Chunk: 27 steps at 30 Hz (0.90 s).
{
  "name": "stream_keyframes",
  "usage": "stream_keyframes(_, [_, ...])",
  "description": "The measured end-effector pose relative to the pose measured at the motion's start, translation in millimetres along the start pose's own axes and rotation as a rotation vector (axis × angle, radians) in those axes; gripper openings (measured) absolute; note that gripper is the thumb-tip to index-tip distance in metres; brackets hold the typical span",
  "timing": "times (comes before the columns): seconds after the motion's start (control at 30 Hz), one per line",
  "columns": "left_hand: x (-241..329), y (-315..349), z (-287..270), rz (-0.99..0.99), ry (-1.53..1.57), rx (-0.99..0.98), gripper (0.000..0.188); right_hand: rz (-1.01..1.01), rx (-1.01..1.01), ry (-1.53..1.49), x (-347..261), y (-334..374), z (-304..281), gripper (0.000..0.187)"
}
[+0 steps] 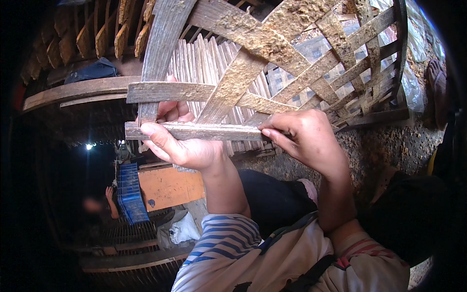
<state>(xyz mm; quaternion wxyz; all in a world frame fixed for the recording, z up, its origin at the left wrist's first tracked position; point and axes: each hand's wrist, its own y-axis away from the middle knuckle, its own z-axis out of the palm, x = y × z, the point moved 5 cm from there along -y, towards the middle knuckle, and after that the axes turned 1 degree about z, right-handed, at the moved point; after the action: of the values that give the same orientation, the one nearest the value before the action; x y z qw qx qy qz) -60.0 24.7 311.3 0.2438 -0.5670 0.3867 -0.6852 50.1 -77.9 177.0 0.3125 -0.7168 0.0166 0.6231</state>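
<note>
A lattice panel of flat, woven bamboo-like slats [238, 82], crusted with yellowish-brown residue, is held up in front of me. Along its near edge runs a narrow wooden strip [209, 132]. My left hand [187, 150] is closed round the left end of this strip, thumb on the near side and fingers behind the slats. My right hand [311, 138] pinches the strip's right part between thumb and curled fingers. Whether anything small sits in that pinch is hidden. Past the gaps in the lattice lies a stack of thin, pale wooden slats [199, 58].
Slatted wooden racks [82, 41] and a curved beam [78, 92] stand at the upper left. Lower left are an orange board [170, 187], a blue plastic crate [130, 192], a white sack [185, 229] and another person's raised hand [110, 194]. A foot [436, 73] shows at far right.
</note>
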Motion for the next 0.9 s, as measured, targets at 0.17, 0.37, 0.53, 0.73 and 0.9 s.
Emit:
stream_keyframes(0.17, [-1, 0, -6, -0.022, 0.014, -0.019, 0.049, -0.104, 0.108, 0.052, -11, -2, 3, 0.011])
stream_keyframes(0.37, [6, 2, -2, 0.003, -0.013, 0.037, 0.045, -0.184, 0.206, 0.165, -24, -3, 11, 0.021])
stream_keyframes(0.53, [8, 2, -2, -0.002, -0.045, 0.054, 0.041, -0.307, 0.287, -0.088, -44, -6, 19, 0.022])
stream_keyframes(0.73, [16, 11, 2, 0.010, -0.204, 0.174, 0.028, -0.348, 0.346, -0.158, -43, -2, 6, 0.012])
stream_keyframes(0.9, [9, 10, -7, 0.058, -0.215, 0.026, 0.027, -0.262, 0.324, -0.070, -31, 6, -14, 0.023])
